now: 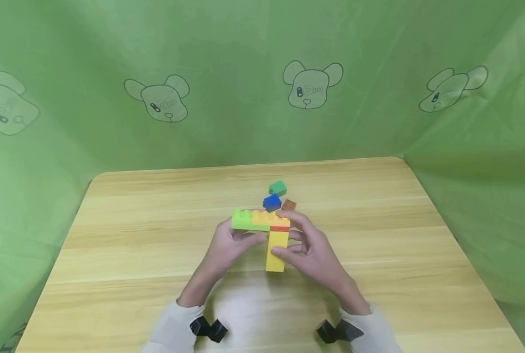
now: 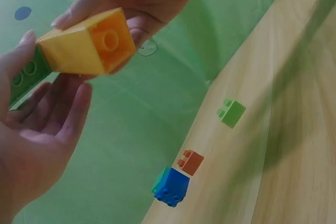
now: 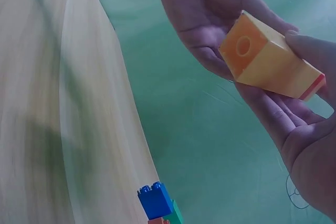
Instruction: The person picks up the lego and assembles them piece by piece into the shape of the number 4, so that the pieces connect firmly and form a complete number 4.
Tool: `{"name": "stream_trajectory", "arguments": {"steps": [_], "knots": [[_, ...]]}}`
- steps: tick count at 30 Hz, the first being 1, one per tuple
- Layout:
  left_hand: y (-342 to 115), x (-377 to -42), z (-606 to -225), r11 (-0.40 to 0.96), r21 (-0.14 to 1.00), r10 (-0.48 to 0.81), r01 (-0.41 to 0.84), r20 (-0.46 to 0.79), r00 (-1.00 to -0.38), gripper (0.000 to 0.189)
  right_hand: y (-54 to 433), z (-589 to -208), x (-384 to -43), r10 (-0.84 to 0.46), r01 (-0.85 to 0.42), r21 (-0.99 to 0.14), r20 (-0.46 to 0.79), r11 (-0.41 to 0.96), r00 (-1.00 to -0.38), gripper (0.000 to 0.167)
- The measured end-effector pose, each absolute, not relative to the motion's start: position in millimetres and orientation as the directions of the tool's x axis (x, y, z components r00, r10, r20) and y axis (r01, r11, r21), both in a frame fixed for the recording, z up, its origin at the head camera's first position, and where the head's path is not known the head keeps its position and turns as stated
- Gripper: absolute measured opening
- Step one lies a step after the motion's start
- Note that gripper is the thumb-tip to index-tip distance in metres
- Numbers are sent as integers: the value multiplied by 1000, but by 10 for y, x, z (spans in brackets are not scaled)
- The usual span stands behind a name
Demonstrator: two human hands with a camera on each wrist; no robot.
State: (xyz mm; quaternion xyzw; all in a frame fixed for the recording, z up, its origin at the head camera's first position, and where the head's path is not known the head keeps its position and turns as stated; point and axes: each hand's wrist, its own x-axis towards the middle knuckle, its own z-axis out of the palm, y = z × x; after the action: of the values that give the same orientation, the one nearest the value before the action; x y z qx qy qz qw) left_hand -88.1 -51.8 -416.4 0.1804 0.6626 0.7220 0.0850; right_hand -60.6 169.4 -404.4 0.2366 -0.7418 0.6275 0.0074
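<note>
Both hands hold up an assembly of toy building bricks above the table. It has a tall yellow block (image 1: 275,260) pointing towards me, a thin red layer (image 1: 279,229), and a crossbar of a lime-green brick (image 1: 241,220) and a yellow-orange studded brick (image 1: 263,217). My left hand (image 1: 228,247) grips the lime-green side, its thumb along the underside. With thumb and fingers, my right hand (image 1: 313,247) holds the yellow block, index finger over the crossbar's right end. In the right wrist view, the yellow block's hollow end (image 3: 243,46) faces the camera.
Beyond the hands, a green brick (image 1: 277,188), a blue brick (image 1: 272,202) and a brown-orange brick (image 1: 289,205) lie close together on the wooden table (image 1: 134,230). The left wrist view also shows a loose lime-green brick (image 2: 231,113). A green curtain (image 1: 245,132) hangs behind the table.
</note>
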Motion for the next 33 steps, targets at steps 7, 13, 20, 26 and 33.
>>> {"name": "stream_trajectory", "arguments": {"steps": [7,13,20,26,33], "knots": [[-510,-857,-4189,-87,987,310,137,158,-937,38,1682,-4068,-609,-363,-357,-927,295,114,-884,71],[-507,-864,-4207,-108,981,294,160,185,-938,38,1688,-4077,-633,-381,-382,-911,302,153,-874,77],[-532,-872,-4207,-188,977,217,105,146,-965,35,1750,-4103,-826,-284,-404,-859,322,315,-903,61],[-568,-876,-4208,-256,962,210,98,154,-965,35,1836,-4151,-1032,-169,-407,-795,372,450,-913,33],[-596,-893,-4213,-268,959,177,96,147,-973,36,1811,-4253,-1224,-214,-354,-753,281,555,-935,33]]}}
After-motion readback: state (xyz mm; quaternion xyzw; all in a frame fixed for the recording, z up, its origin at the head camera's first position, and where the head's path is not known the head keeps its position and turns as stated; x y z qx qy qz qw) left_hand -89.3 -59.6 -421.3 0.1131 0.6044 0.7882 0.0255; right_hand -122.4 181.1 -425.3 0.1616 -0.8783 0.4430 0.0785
